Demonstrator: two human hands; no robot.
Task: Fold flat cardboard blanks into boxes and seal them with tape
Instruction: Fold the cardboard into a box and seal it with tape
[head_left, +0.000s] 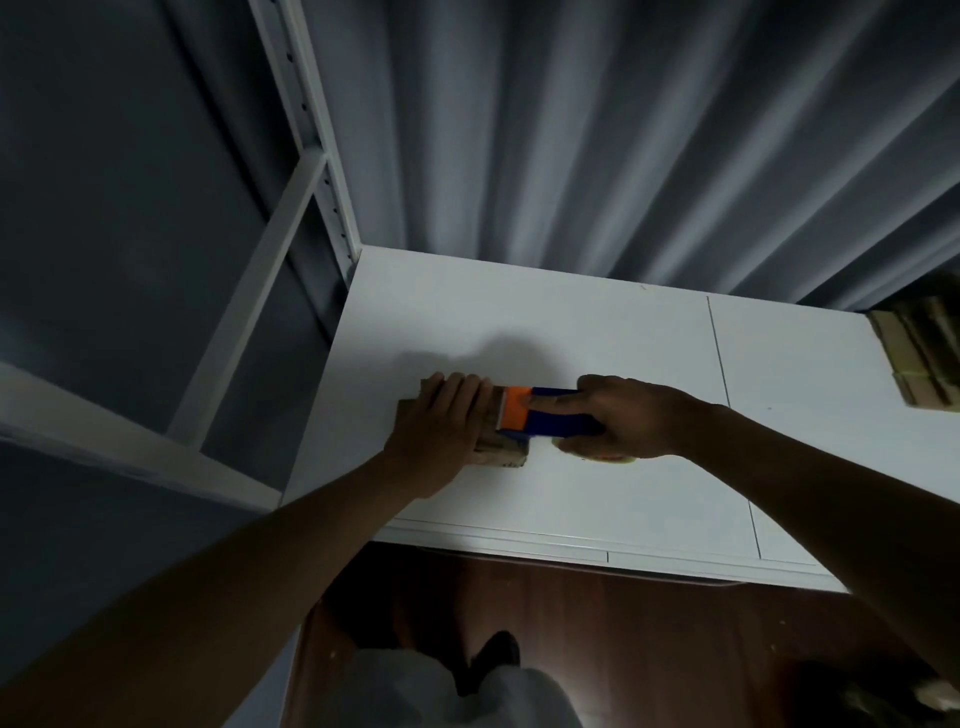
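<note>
Item one: a small brown cardboard box (501, 451), folded up and sitting on the white surface (571, 322). We see only its near side and right corner; the rest lies under our left grip (441, 426), which rests flat across its top.

Item two: a tape dispenser (545, 413), blue body with an orange front section, lying level just right of that left grip and reaching onto the box's top edge. It sits inside our right grip (623, 421), forefinger laid along its body.

Item three: a roll of clear, yellowish tape (597, 453), mounted beneath the right grip, its lower edge near the surface.
</note>
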